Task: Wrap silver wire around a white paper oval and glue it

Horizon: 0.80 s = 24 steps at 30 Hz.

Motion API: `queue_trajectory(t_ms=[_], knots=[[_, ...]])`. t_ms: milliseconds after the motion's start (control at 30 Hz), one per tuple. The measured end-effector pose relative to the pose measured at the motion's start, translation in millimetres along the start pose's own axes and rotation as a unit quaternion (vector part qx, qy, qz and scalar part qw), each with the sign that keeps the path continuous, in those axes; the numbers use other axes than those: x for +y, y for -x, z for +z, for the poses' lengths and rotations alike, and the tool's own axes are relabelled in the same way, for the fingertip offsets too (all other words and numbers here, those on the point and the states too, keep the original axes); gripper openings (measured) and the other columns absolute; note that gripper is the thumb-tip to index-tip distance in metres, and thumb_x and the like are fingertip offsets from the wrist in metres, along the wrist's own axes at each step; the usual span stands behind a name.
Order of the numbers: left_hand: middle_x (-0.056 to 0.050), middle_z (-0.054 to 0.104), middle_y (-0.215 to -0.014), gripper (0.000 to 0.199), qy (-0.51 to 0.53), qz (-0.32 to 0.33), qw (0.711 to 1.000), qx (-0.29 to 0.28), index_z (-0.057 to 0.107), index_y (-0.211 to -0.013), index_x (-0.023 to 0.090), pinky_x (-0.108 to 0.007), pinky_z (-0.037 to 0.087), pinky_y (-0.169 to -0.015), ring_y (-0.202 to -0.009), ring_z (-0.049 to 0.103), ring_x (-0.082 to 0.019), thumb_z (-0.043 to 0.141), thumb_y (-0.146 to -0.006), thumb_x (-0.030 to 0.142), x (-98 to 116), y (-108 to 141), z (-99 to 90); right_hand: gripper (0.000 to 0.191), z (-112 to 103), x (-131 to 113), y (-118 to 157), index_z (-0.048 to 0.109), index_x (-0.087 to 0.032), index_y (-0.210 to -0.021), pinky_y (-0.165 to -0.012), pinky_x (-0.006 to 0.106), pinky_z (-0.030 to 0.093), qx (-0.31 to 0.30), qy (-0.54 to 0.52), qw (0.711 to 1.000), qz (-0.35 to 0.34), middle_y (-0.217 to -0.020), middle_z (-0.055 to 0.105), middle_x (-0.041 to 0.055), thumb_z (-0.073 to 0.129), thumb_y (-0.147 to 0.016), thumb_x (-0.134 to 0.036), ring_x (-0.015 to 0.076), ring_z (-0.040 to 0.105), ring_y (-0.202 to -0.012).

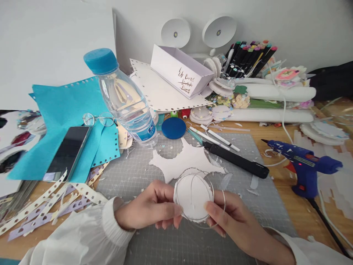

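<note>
Head view: both hands pinch a white paper disc

Left hand (150, 208) grips the white disc (193, 197) at its left edge, fingers curled, thumb on top. Right hand (234, 221) pinches the disc's right edge, thumb over front; thin wire loop (194, 171) circles the disc rim. Disc is held above the grey cutting mat (154, 176), just in front of a white paper offcut (183, 160). Water bottle (124, 99) stands behind the mat; blue glue gun (303, 163) lies right of it.

Bright, even daylight, soft shadows, sharp focus at centre, and wide-angle bending toward the edges.
</note>
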<state>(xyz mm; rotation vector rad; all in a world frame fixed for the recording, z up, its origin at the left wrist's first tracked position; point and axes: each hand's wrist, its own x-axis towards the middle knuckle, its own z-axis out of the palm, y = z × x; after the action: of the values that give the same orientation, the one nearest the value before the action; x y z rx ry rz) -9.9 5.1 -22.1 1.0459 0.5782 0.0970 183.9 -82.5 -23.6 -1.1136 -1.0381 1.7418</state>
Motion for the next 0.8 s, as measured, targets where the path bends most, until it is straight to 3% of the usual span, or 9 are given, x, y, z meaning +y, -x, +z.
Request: queue_trajectory(t_ms=[167,267,400,533,633,800], knots=[[-0.001,0.054,-0.054,0.038,0.054,0.000,0.996,-0.068,0.065,-0.067,0.010,-0.012,0.036,-0.039,-0.043,0.048,-0.005,0.065,-0.079,0.046,-0.5,-1.8,1.8,0.043,-6.1,7.1,1.0,0.048,-0.017,-0.073,-0.042,0.020,0.016,-0.002,-0.063,0.997,0.036,-0.054,0.030,-0.0079,0.052,-0.088,-0.057,0.0041,0.020,-0.045],[-0.005,0.062,-0.071,0.039,0.186,0.023,0.978,-0.088,0.067,-0.084,0.010,-0.017,0.046,-0.049,-0.057,0.059,-0.011,0.068,-0.075,0.048,-4.0,-4.0,2.4,0.046,-9.6,9.7,2.2,0.048,-0.016,-0.072,-0.043,0.021,0.017,-0.032,-0.057,0.997,0.032,-0.056,0.033,-0.0060,0.051,-0.087,-0.059,0.0048,0.022,-0.047],[-0.010,0.065,-0.095,0.054,0.318,-0.005,0.944,-0.083,0.063,-0.103,0.012,-0.025,0.051,-0.068,-0.079,0.064,-0.017,0.052,-0.082,0.061,-11.9,-6.6,1.7,0.048,-8.4,1.1,1.5,0.047,-0.016,-0.065,-0.045,0.021,0.019,-0.090,0.019,0.996,0.019,-0.058,0.035,-0.0043,0.049,-0.088,-0.059,0.0062,0.026,-0.051],[-0.009,0.067,-0.093,0.058,0.299,-0.041,0.935,-0.186,0.057,-0.111,0.016,-0.033,0.052,-0.068,-0.072,0.066,-0.021,0.043,-0.085,0.067,-14.6,-7.3,1.2,0.048,-4.1,-7.2,-1.2,0.054,-0.015,-0.069,-0.052,0.022,0.030,-0.139,0.053,0.988,0.027,-0.063,0.049,-0.0002,0.043,-0.092,-0.056,0.0088,0.039,-0.057],[-0.010,0.067,-0.093,0.052,0.287,-0.034,0.930,-0.227,0.053,-0.112,0.018,-0.035,0.053,-0.062,-0.069,0.068,-0.024,0.052,-0.082,0.062,-10.2,-7.1,1.7,0.046,-3.2,-5.8,-3.8,0.057,-0.015,-0.072,-0.051,0.022,0.030,-0.119,0.068,0.990,0.029,-0.063,0.054,0.0012,0.046,-0.090,-0.056,0.0094,0.043,-0.056],[-0.014,0.065,-0.100,0.044,0.294,0.009,0.936,-0.191,0.050,-0.116,0.018,-0.037,0.054,-0.073,-0.081,0.070,-0.025,0.061,-0.083,0.045,-4.2,-5.9,1.2,0.044,-5.7,0.2,-7.8,0.050,-0.017,-0.064,-0.049,0.022,0.028,-0.042,0.037,0.998,0.008,-0.059,0.052,-0.0010,0.051,-0.089,-0.053,0.0078,0.039,-0.052]])
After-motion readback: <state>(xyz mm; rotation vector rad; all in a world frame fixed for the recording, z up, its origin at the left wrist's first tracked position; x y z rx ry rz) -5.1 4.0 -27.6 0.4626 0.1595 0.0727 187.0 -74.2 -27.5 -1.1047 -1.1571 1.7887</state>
